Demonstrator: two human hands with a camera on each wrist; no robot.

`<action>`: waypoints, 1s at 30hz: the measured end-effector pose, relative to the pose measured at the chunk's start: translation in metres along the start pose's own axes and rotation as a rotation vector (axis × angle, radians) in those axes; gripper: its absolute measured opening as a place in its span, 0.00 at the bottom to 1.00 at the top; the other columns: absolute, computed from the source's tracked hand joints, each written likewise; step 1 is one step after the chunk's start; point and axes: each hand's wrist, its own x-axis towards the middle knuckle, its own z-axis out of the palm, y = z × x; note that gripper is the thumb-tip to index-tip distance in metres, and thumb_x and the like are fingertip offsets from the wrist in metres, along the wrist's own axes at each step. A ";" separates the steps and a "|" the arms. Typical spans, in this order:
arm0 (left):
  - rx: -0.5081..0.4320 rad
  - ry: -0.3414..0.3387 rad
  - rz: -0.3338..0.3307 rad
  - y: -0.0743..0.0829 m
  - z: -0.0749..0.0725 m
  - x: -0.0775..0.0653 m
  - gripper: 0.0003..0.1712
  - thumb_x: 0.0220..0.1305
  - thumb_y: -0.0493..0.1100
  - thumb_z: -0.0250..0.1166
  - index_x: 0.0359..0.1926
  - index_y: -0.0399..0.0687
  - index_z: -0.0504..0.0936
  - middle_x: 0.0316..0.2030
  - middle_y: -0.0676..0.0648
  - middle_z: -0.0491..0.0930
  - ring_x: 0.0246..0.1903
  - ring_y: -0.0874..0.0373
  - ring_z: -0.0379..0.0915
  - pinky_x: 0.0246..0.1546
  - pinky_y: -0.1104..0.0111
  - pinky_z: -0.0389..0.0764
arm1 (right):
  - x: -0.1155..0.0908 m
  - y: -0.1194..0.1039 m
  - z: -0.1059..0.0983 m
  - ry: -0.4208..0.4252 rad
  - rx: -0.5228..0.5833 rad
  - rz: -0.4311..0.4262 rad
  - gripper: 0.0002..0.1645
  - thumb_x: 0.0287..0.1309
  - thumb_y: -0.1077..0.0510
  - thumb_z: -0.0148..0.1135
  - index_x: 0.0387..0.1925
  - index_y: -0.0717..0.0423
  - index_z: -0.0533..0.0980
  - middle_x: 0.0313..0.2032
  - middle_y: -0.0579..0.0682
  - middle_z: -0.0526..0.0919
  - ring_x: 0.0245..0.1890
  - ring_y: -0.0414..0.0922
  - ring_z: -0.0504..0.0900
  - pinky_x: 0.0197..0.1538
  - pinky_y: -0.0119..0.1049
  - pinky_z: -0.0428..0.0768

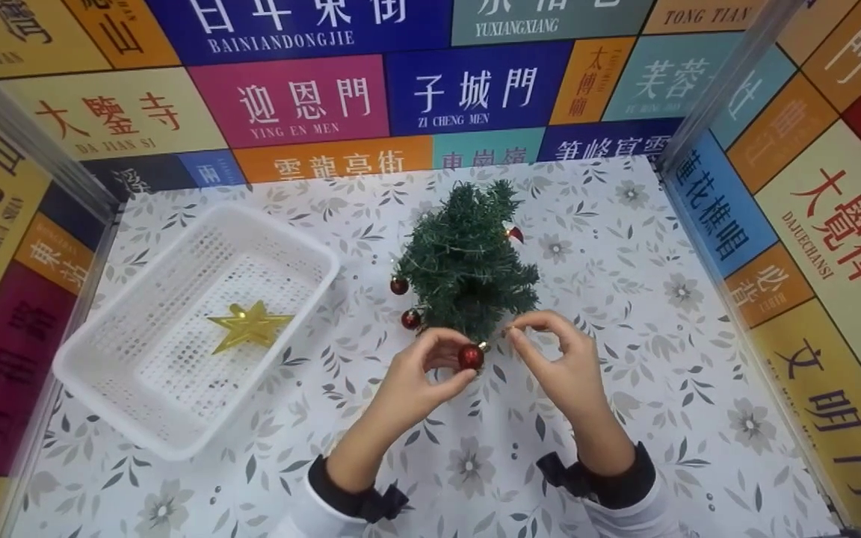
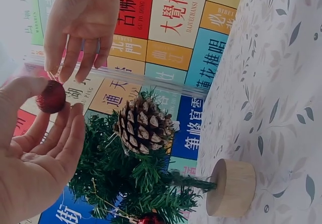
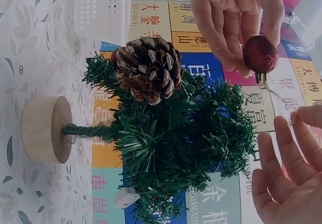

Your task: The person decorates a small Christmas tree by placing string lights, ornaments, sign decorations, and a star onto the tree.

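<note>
My left hand (image 1: 419, 377) holds a shiny red Christmas ball (image 1: 471, 356) between thumb and fingers, in front of a small green Christmas tree (image 1: 468, 261). Thumb and forefinger of my right hand (image 1: 569, 362) pinch the thin hanging string (image 3: 277, 97) that runs from the ball's metal cap, visible in the right wrist view. Both wrist views show a brown pine cone (image 2: 144, 125) on the tree's near side and its round wooden base (image 3: 46, 130). More red balls (image 1: 399, 285) hang at the tree's left side.
To the left stands a white perforated plastic basket (image 1: 199, 441) with a gold star (image 1: 250, 326) inside. A flower-patterned white cloth (image 1: 468, 467) covers the table. Panels with colourful lettering (image 1: 288, 101) enclose the back and both sides.
</note>
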 end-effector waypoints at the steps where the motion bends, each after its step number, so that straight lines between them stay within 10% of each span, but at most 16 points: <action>1: 0.048 -0.008 -0.001 0.001 0.001 0.001 0.20 0.56 0.39 0.67 0.49 0.44 0.72 0.42 0.49 0.77 0.41 0.59 0.76 0.46 0.67 0.77 | 0.000 0.004 0.000 -0.007 0.003 0.011 0.07 0.51 0.73 0.62 0.34 0.65 0.78 0.32 0.54 0.81 0.38 0.41 0.77 0.48 0.32 0.71; 8: 0.379 -0.026 0.054 0.016 0.007 0.013 0.22 0.56 0.41 0.68 0.51 0.47 0.73 0.45 0.51 0.75 0.44 0.60 0.73 0.45 0.70 0.75 | 0.003 0.023 0.001 -0.037 -0.019 0.026 0.06 0.55 0.66 0.62 0.36 0.56 0.79 0.34 0.47 0.81 0.38 0.40 0.76 0.46 0.33 0.71; 18: 0.504 0.181 0.210 0.028 0.022 0.040 0.12 0.60 0.45 0.64 0.43 0.46 0.79 0.37 0.51 0.78 0.36 0.63 0.75 0.38 0.79 0.75 | 0.009 0.030 -0.001 -0.031 -0.110 0.037 0.05 0.56 0.63 0.63 0.36 0.57 0.80 0.35 0.46 0.82 0.39 0.41 0.77 0.45 0.32 0.71; 30: 0.635 0.267 0.231 0.022 0.030 0.052 0.07 0.61 0.45 0.63 0.36 0.48 0.84 0.34 0.52 0.81 0.32 0.62 0.77 0.33 0.77 0.76 | 0.015 0.036 -0.002 -0.008 -0.134 0.017 0.05 0.54 0.62 0.64 0.35 0.57 0.81 0.33 0.46 0.83 0.36 0.42 0.78 0.44 0.31 0.73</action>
